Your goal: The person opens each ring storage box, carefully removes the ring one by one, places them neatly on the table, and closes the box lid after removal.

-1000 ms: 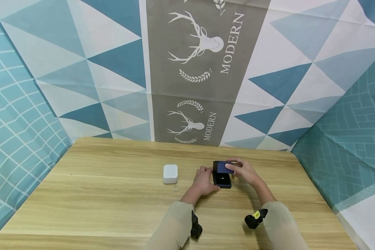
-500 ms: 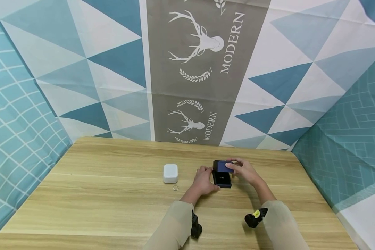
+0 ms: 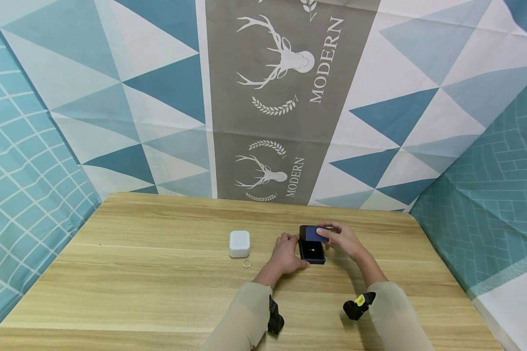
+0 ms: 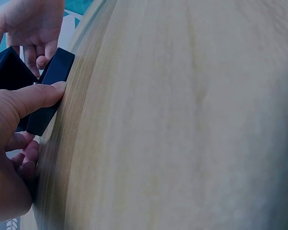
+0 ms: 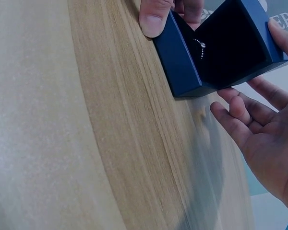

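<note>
A small dark blue ring box (image 3: 313,259) sits on the table with its hinged lid (image 3: 314,233) raised. In its black lining stands a ring set with small clear stones (image 5: 202,45). My left hand (image 3: 285,254) grips the box's base from the left, thumb on the front wall and fingers behind. From the right, my right hand (image 3: 340,239) pinches the lid, its thumb on the outer face and fingers behind it. The right wrist view shows the other fingers curled loosely beneath the lid.
Left of the hands, a white rounded box (image 3: 239,244) stands on the wooden table (image 3: 158,287). A second ring (image 3: 246,263) lies just in front of it. A patterned cloth wall (image 3: 263,107) rises behind the table's far edge.
The lid has tilted very slightly lower over the base, with the right hand on it. Left hand, white box and loose ring stay where they were.
</note>
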The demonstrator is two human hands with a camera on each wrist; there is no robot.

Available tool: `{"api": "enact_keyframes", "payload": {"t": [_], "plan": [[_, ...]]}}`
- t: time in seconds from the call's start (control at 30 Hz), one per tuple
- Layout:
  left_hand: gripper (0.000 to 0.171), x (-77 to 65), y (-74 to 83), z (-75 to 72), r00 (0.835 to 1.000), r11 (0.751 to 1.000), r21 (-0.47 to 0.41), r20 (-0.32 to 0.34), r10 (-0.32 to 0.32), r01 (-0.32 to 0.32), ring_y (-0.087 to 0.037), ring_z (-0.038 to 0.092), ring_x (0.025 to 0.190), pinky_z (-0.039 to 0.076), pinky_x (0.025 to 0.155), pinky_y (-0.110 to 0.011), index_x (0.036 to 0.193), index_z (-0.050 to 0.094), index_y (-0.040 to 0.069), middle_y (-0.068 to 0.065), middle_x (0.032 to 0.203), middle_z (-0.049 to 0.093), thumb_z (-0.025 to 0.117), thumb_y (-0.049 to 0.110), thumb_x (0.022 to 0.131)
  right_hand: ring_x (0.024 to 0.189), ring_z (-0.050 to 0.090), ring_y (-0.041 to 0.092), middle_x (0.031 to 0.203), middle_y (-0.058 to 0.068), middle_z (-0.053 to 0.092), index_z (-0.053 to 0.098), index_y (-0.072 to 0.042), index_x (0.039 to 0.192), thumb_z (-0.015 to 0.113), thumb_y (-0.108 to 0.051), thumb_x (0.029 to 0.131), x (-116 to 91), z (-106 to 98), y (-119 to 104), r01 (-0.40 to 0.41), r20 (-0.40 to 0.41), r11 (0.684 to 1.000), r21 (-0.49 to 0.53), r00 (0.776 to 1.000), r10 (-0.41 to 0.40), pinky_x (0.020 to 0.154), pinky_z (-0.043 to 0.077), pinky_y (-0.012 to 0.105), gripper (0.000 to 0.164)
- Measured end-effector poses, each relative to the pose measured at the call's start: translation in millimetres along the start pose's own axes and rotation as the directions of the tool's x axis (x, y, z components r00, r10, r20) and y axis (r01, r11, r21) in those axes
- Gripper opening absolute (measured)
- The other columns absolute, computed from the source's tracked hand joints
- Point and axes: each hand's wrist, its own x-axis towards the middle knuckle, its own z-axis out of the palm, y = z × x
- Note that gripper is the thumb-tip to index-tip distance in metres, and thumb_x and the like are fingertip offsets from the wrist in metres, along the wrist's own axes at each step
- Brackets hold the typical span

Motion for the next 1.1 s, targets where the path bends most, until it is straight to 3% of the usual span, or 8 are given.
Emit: {"api": "enact_keyframes", "payload": {"t": [0.73, 1.1], "plan": [[0.08, 0.3, -1.1, 1.2, 1.0, 1.0, 0.012, 0.006, -0.01, 0.01, -0.027, 0.041, 0.114, 0.041, 0.098, -0.04, 0.136, 0.046, 0.0, -0.014, 0.127, 0.044, 0.082, 0.028, 0.069, 0.089, 0.058, 0.023, 0.112, 0.018, 0.06, 0.051, -0.001, 0.13, 0.058, -0.035, 0.09, -0.2, -0.2, -2.1, -0.022, -0.008, 1.0, 0.014, 1.0, 0.022, 0.082, 0.049, 0.034, 0.053], [0.08, -0.6, -0.6, 0.5, 1.0, 1.0, 0.011, 0.001, -0.008, 0.008, -0.027, 0.041, 0.113, 0.041, 0.098, -0.04, 0.135, 0.047, 0.0, -0.014, 0.126, 0.045, 0.082, 0.027, 0.069, 0.086, 0.058, 0.02, 0.11, 0.017, 0.06, 0.052, -0.001, 0.129, 0.059, -0.039, 0.09, 3.1, 0.7, 3.4, -0.022, -0.018, 1.0, -0.008, 1.0, 0.021, 0.079, 0.048, 0.029, 0.055]]}}
